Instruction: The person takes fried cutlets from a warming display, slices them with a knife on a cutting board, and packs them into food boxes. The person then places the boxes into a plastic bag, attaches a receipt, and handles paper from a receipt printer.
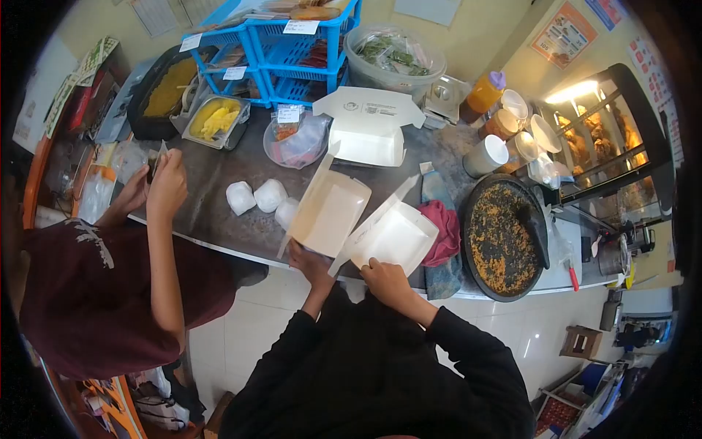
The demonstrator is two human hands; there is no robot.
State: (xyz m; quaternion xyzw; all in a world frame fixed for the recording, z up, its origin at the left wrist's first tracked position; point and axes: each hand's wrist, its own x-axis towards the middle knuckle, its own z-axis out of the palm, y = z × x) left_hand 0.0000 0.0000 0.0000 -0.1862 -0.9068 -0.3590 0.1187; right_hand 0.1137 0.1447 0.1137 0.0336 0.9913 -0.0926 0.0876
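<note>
Three paper takeaway boxes with raised lids are on the counter [241,164]. My left hand [311,265] is at the near edge of the left box [336,212], its fingers closed there and partly hidden by the cardboard. With thumb and fingers, my right hand [387,282] grips the near edge of the right box [401,241], whose white inside faces up. Behind them stands the third box [365,146], printed on its lid. Several white wrapped balls [270,194] lie left of the left box, the closest one touching or nearly touching it.
At the left, a co-worker [110,293] holds a small item. A black mortar [504,238] with orange-brown crumbs, a red cloth [439,230] and a lit display case [607,139] are to the right. Blue racks [296,80] and a plastic tub [395,58] line the back.
</note>
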